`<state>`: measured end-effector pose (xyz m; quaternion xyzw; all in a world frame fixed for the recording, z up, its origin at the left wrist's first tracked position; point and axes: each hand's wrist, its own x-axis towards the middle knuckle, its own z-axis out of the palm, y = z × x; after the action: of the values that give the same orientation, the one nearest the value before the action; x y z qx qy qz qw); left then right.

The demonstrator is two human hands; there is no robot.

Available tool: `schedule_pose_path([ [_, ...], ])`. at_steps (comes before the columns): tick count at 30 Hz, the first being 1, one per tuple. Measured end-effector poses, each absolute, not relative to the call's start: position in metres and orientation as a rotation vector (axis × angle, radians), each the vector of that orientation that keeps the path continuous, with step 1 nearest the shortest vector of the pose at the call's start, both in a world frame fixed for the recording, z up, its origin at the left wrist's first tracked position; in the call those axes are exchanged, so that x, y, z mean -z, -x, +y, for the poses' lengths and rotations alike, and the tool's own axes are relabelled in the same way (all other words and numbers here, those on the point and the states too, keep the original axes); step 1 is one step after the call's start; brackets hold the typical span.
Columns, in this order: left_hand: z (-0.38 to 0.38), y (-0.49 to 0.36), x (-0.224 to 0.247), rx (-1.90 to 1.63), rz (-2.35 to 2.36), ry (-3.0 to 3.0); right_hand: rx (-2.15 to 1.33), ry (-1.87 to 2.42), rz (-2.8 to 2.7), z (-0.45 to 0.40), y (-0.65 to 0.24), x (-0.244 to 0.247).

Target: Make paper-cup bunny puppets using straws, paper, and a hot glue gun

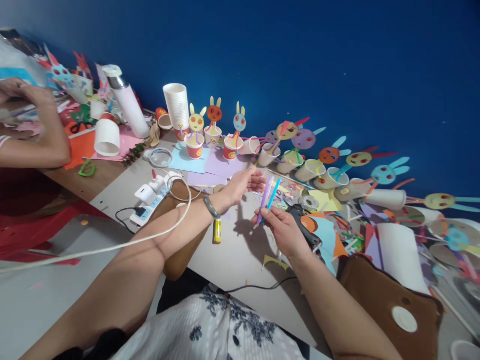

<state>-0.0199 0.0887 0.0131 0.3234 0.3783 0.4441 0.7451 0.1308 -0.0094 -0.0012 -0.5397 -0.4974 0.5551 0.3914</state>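
My right hand (283,227) is closed in a pinch around a thin purple strip (266,195) and a blue strip (275,194), which stick up side by side from the fingers. Whether they are folded paper or straws is hard to tell. My left hand (245,185), with a bracelet at the wrist, is open just left of the strips, fingers stretched out and apart from them. A black tool (303,225) lies behind my right hand, partly hidden by it. Below my left wrist a small yellow cylinder (217,231) stands on the table.
Paper cups with rabbit-faced figures (196,123) line the blue wall. A power strip (152,205) with a white cable lies at left, near a cup stack (176,107) and a thermos (127,102). Paper scraps and a brown pouch (375,290) are at right. Another person's arm (48,125) rests far left.
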Motion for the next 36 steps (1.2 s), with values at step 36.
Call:
schedule_pose_path([
  [36, 0.075, 0.021, -0.014, -0.703, 0.736, -0.964, -1.442, 1.426, -1.23, 0.001, -0.135, 0.022],
])
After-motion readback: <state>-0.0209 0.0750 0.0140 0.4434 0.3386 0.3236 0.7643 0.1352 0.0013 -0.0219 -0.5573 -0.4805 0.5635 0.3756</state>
